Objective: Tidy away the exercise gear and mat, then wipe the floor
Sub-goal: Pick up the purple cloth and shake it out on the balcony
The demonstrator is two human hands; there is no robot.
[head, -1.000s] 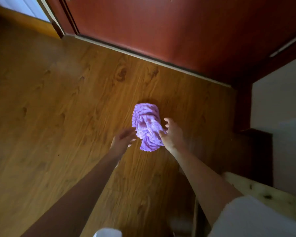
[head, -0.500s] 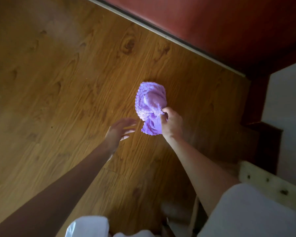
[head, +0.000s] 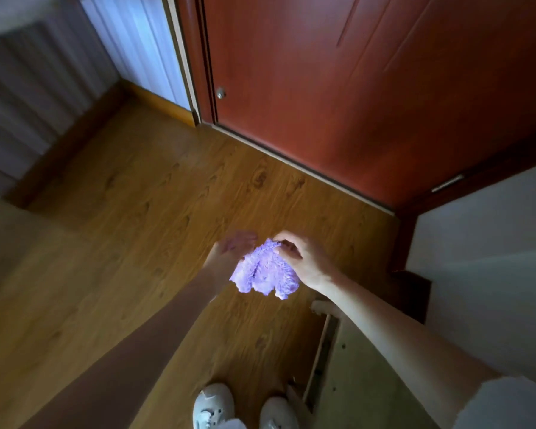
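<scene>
A fluffy purple cloth (head: 265, 274) hangs bunched in the air above the wooden floor (head: 136, 212). My right hand (head: 307, 258) pinches its top edge with curled fingers. My left hand (head: 229, 253) is blurred and lies against the cloth's left side; part of it is hidden behind the cloth, so its hold is unclear. No exercise gear or mat is in view.
A red-brown door (head: 338, 88) stands shut straight ahead, with its sill along the floor. A pale wooden piece of furniture (head: 353, 366) is at the lower right beside a white wall (head: 492, 258). My white shoes (head: 214, 407) are at the bottom edge.
The cloth has come up off the floor in my right hand. My left hand has moved right and reached the cloth. The view has risen and now takes in the door and my shoes.
</scene>
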